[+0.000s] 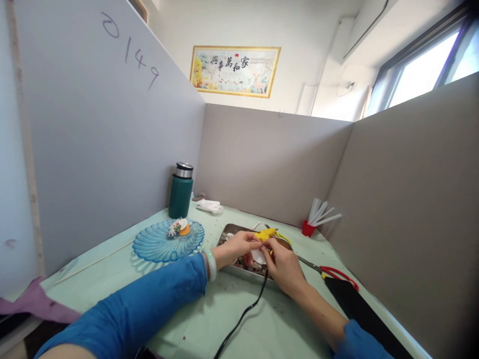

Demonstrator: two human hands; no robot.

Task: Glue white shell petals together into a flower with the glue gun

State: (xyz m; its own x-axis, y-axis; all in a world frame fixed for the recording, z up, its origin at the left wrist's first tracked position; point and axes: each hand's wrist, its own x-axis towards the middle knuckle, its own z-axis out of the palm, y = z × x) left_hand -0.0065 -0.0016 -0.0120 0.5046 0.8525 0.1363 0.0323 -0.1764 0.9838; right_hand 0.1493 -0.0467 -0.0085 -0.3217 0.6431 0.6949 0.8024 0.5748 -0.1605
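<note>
My left hand (242,246) and my right hand (281,260) meet over a metal tray (234,271), their fingertips pinched close together. Whatever sits between the fingertips is too small to make out. A white piece (258,256) shows just below the fingers; I cannot tell if it is held or lies in the tray. Small mixed bits fill part of the tray. Right behind my fingers is a yellow glue gun (266,233), and a black cord (243,315) runs from the tray toward me.
On the left, a blue glass plate (153,243) bears small ornaments (179,228) near a green bottle (180,192). Red-handled scissors (339,274) and a black flat object (361,311) lie right. A red cup (308,229) holds white sticks. Grey partitions (273,159) enclose the table.
</note>
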